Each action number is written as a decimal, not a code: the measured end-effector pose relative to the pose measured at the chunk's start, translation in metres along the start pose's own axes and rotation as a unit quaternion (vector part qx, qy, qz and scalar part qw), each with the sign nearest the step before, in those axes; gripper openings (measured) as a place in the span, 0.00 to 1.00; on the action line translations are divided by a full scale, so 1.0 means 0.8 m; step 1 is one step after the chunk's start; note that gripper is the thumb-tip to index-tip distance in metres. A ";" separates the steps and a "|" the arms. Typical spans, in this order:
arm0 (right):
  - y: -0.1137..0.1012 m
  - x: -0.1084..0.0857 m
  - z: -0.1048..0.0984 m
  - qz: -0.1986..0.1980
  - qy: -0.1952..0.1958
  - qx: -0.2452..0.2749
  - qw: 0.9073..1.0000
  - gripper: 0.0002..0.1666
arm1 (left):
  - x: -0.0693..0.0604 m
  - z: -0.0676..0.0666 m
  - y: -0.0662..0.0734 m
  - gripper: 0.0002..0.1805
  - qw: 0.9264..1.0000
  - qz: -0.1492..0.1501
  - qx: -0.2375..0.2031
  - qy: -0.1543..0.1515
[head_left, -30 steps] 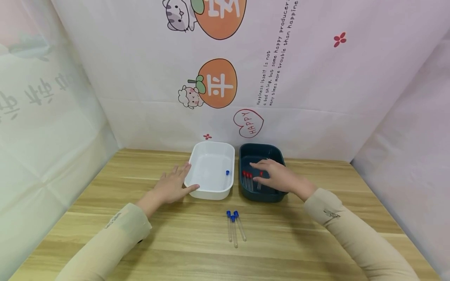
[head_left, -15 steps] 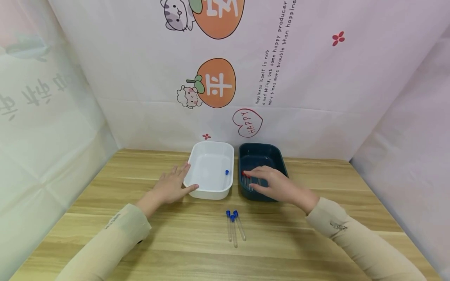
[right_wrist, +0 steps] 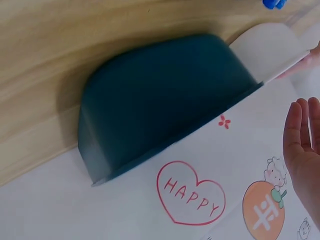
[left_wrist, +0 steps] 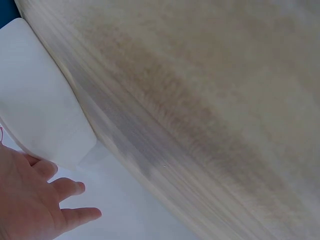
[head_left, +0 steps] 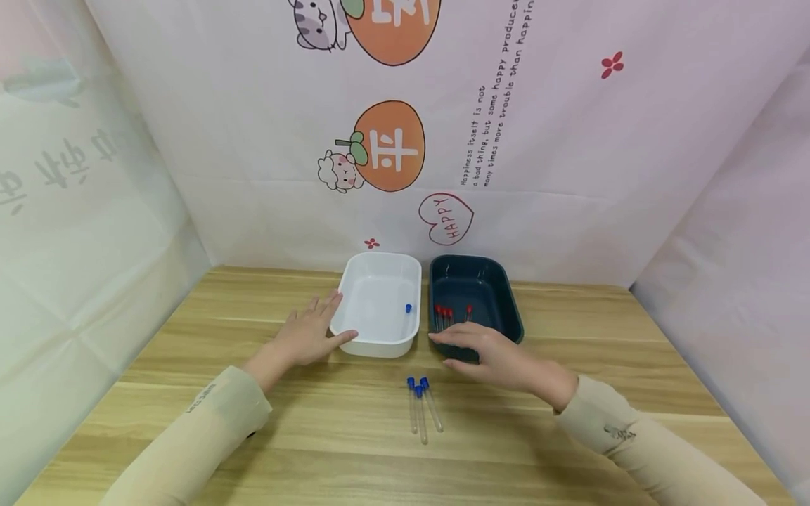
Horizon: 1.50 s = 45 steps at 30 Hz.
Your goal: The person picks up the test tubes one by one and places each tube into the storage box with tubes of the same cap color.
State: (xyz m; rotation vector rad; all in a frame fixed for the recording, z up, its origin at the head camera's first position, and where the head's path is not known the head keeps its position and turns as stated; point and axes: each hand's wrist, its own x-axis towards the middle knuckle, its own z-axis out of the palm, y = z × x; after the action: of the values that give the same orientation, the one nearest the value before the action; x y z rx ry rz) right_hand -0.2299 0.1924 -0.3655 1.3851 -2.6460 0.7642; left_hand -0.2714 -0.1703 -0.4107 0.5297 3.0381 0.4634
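My left hand point(head_left: 308, 334) touches the left rim of a white plastic bin point(head_left: 373, 349), fingers spread and relaxed. One blue-capped test tube point(head_left: 408, 308) lies in that bin, its clear body hardly visible. Over the near edge of the dark teal bin point(head_left: 506, 299) hovers my right hand point(head_left: 500, 357), fingers gently bent and nothing seen between them. Inside the teal bin lie several red-capped test tubes point(head_left: 445, 313), partly hidden by the hand. Three blue-capped test tubes point(head_left: 419, 393) lie close together on the table in front of the bins.
Both bins stand side by side at the back of the wooden table point(head_left: 316, 436). A white printed cloth point(head_left: 544, 232) hangs directly behind them, and further cloth walls point(head_left: 126, 176) enclose the sides.
My right hand has moved from above the red-capped tubes back toward me, to the teal bin's near edge, uncovering the red caps. My left hand stays where it was.
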 end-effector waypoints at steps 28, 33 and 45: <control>0.000 -0.008 0.048 0.064 -0.170 -0.016 0.983 0.44 | -0.002 -0.005 0.003 0.53 1.000 0.001 0.000 0.001; 0.002 -0.007 0.056 0.055 -0.168 -0.041 0.983 0.49 | -0.003 -0.006 0.004 0.53 1.000 -0.001 -0.002 -0.001; 0.003 -0.002 0.060 0.058 -0.177 -0.052 0.981 0.55 | -0.002 -0.004 0.002 0.53 1.000 -0.002 -0.005 0.000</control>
State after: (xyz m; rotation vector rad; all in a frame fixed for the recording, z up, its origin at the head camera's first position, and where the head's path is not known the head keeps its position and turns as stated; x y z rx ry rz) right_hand -0.2225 0.1733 -0.4095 1.4691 -3.0044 0.4085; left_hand -0.2695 -0.1701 -0.4075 0.5240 3.0343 0.4775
